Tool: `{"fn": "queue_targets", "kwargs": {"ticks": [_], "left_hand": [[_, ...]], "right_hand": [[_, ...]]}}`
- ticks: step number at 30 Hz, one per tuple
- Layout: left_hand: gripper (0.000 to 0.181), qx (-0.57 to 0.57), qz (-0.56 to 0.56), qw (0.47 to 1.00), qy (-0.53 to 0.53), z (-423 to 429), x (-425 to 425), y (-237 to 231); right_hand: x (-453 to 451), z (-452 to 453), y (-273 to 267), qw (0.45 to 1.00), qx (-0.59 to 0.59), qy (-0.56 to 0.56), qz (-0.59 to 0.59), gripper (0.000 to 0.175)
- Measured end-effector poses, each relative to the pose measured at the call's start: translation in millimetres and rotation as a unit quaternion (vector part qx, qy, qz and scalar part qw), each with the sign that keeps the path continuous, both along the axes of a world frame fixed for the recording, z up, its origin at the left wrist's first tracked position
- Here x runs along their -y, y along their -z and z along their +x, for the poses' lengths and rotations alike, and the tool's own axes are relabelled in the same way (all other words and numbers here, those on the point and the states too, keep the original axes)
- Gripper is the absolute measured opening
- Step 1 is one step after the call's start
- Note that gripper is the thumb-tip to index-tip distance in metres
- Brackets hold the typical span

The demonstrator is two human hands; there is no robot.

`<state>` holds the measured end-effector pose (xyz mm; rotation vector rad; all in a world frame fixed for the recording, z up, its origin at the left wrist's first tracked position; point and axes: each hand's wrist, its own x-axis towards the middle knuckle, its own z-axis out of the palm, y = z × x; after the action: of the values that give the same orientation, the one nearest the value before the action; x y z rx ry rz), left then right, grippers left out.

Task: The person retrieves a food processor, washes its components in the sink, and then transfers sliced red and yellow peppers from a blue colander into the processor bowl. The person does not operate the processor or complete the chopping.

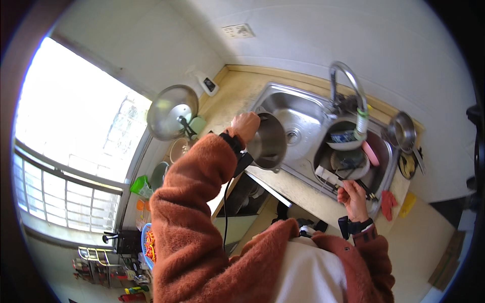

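My left hand (246, 125) is closed at the left rim of a deep stainless steel pot (271, 142). The pot is tilted with its mouth towards the sink, at the left edge of the empty-looking left basin (290, 117). Its small side lugs show above and below. My right hand (353, 197) is at the near rim of the right basin, fingertips pinched on the end of a white utensil (327, 175); its full shape is unclear. In that basin lie a blue-patterned bowl (343, 140), a pink item (370, 153), plates (360, 170) and dark-handled utensils (367, 189).
A curved faucet (350, 77) rises behind the basins. Right of the sink stand a small saucepan (402, 130), a red cloth (388, 204) and a yellow one (407, 204). Leftward are a large pan lid (172, 112), a spray bottle (208, 85) and a blue basket (145, 242).
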<state>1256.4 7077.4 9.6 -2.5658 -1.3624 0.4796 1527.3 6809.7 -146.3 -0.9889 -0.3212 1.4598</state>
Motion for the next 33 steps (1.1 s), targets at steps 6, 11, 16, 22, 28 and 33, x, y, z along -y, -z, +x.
{"fn": "queue_targets", "kwargs": {"ticks": [6, 11, 16, 22, 28, 33], "left_hand": [[0.021, 0.371, -0.192, 0.866, -0.274, -123.5, -52.4, -2.9], [0.022, 0.608, -0.194, 0.714, -0.287, -217.5, -128.7, 17.1], [0.024, 0.643, -0.245, 0.651, -0.320, -278.9, -203.7, 44.3], [0.025, 0.605, -0.253, 0.676, -0.337, -314.7, -240.3, 100.8], [0.020, 0.617, -0.215, 0.675, -0.342, -331.6, -238.6, 141.2], [0.021, 0.631, -0.222, 0.642, -0.374, -336.0, -227.0, 147.1]], "right_hand": [[-60.3, -44.5, -9.4, 0.999, 0.028, -0.037, 0.011, 0.018], [-115.8, -89.1, -13.4, 0.998, 0.064, -0.003, 0.006, 0.016], [-153.8, -139.8, -20.3, 0.996, 0.088, 0.025, -0.023, 0.017], [-179.4, -186.1, -25.5, 0.992, 0.109, 0.030, -0.058, 0.015], [-209.0, -215.4, -33.6, 0.988, 0.131, 0.015, -0.080, 0.017], [-229.4, -232.0, -39.6, 0.986, 0.147, -0.010, -0.082, 0.018]]}}
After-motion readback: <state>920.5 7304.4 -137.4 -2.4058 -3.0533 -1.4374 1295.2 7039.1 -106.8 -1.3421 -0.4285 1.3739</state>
